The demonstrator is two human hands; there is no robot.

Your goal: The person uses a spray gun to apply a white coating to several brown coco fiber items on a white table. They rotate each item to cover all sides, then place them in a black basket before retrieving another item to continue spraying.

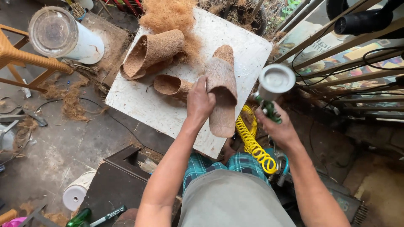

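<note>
Coir sheet [221,90], brown and curled lengthwise, sits at centre of white board [168,109], left hand [200,103] clamped over its near edge, fingers wrapped round it. Right hand [280,128], at 3 o'clock of the sheet, closed round a green spray gun [269,107] with metal cup [276,78]; yellow coiled hose [252,143] hangs below. Judged: work on this piece partway. Two rolled coir pieces [153,52] lie at 10 o'clock, loose fibre [168,14] at 12. Board scuffed; concrete floor [63,143] littered with fibre; metal railing [336,54] at 2 o'clock.

Both hands closed in grips, left [200,101] forward, right [278,128] raised alongside.
</note>
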